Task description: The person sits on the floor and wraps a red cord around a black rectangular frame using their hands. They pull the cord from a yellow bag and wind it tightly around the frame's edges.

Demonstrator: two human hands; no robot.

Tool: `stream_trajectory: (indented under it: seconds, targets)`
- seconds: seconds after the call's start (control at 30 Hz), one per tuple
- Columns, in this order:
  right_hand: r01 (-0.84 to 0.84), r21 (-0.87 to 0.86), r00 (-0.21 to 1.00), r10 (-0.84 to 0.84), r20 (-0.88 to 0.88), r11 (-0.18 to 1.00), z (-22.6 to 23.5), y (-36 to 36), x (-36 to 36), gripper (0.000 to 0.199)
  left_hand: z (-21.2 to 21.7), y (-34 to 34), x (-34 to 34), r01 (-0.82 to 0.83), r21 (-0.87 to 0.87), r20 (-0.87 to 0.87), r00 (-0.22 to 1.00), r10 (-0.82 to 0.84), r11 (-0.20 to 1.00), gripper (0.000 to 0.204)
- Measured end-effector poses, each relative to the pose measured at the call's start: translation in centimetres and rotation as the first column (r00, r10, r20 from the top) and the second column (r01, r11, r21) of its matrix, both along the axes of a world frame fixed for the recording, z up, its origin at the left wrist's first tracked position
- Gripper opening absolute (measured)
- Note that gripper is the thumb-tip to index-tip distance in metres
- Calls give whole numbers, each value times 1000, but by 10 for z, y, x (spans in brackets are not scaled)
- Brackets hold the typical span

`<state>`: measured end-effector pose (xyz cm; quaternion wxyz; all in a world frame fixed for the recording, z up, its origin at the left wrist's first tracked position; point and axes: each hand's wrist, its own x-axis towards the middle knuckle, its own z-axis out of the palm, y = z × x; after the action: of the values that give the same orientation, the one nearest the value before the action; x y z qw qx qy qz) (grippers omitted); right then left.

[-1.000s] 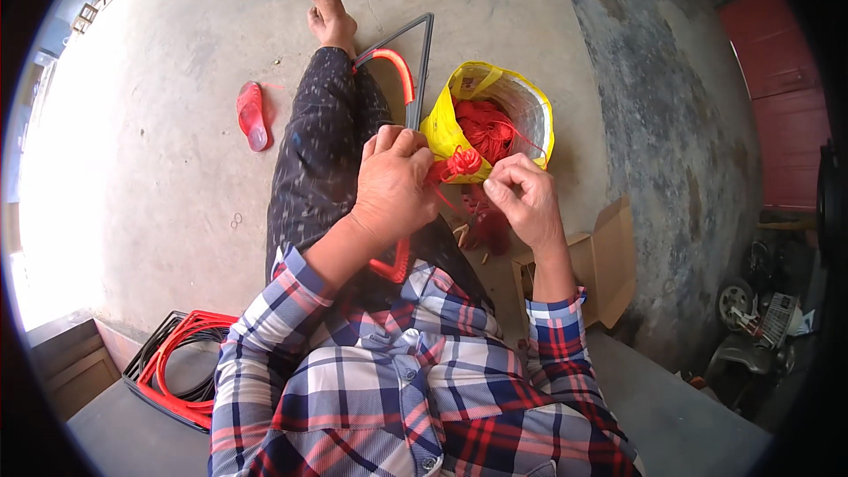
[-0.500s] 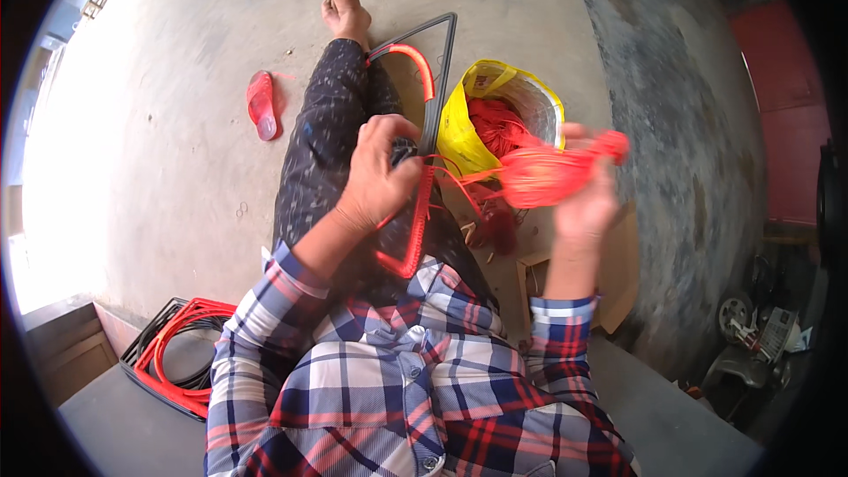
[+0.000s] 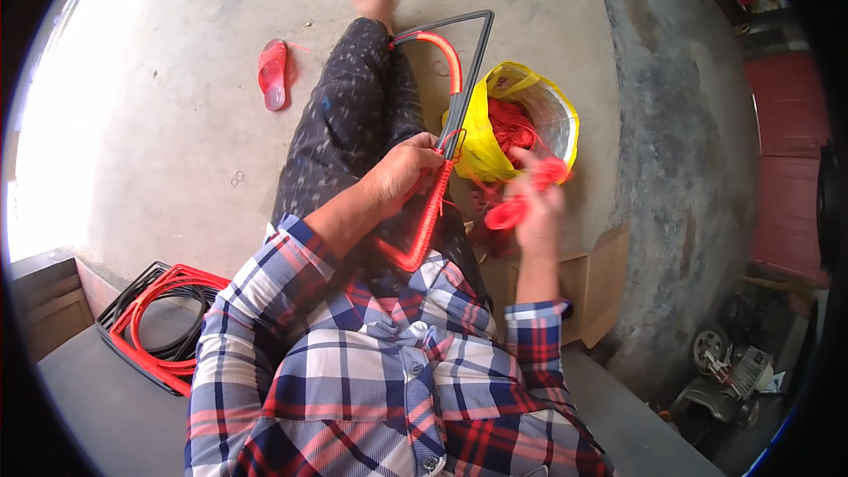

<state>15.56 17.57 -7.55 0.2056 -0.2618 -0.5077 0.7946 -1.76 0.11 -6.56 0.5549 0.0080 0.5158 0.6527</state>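
Note:
A grey metal frame [image 3: 477, 53] partly wrapped in red cord lies across my lap, its far corner pointing away from me. My left hand [image 3: 402, 172] grips the wrapped side of the frame, fingers curled over the red cord. My right hand [image 3: 537, 208], blurred with motion, holds a bundle of loose red cord [image 3: 508, 210] just right of the frame. Behind it stands a yellow bag [image 3: 495, 137] lined with a white basket and filled with red cord.
A red sandal [image 3: 272, 72] lies on the concrete floor to the left. Finished frames wrapped in red and black [image 3: 155, 318] are stacked at my lower left. A flattened cardboard box [image 3: 601, 291] sits at my right, with a dark stained floor strip beyond.
My right hand pulled the red cord bundle out to the right and has now come back down toward the frame. My left hand kept its grip on the frame.

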Motion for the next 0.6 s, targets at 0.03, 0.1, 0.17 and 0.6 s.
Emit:
stream_trajectory:
  seconds: [0.03, 0.1, 0.17, 0.6]
  targets:
    - [-92, 29, 995, 91, 46, 995, -4, -22, -17, 40, 0, -1, -1, 2, 8, 15, 1000, -2, 1000, 11]
    - [-221, 186, 971, 198, 136, 957, -18, -36, -37, 28, 6, 1, 0, -23, 12, 20, 1000, 23, 1000, 10]
    - [-301, 135, 947, 278, 161, 944, -10, -32, -43, 17, 2, -1, 0, -2, 10, 21, 1000, 2, 1000, 11]
    - [-211, -208, 948, 147, -283, 955, 117, -58, -3, 21, -7, 9, -1, 54, -35, 65, 997, -52, 998, 9]
